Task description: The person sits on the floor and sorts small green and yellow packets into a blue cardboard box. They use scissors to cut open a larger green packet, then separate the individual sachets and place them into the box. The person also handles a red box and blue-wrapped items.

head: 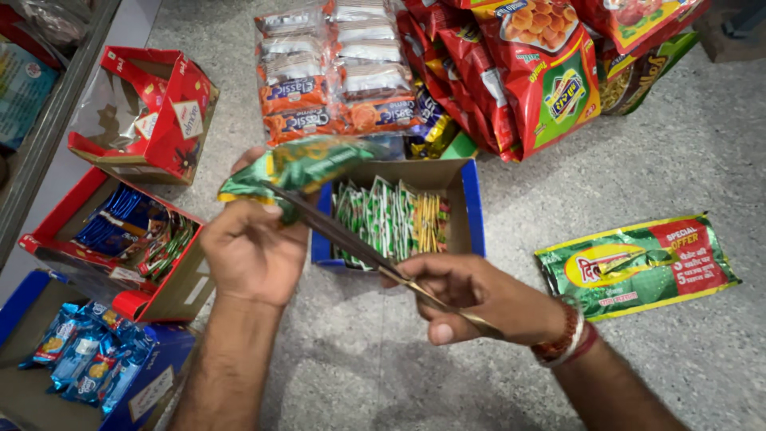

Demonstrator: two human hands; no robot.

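Your left hand (251,251) is closed around the lower end of a green foil packet (299,164), lifting it above the front-left corner of the blue-edged cardboard box (471,211) that holds upright green and yellow sachets (391,217). Your right hand (471,291) is curled shut on the handles of the scissors (351,243), whose long blades run up and left and meet the packet just above your left thumb; whether the blades are parted or closed on the foil cannot be told from here. To cut cleanly, keep the packet pulled taut and level, keep your left fingers below the blade line, and feed the foil deep toward the pivot instead of nipping with the tips. Hold the packet over the box so anything that slips out lands inside. Your left forearm comes straight up from the bottom edge with the back of the hand facing you; your right wrist, banded with red and white threads, angles in from the lower right. A flattened green wrapper (636,263) lies well apart on the floor (359,351) to the right.
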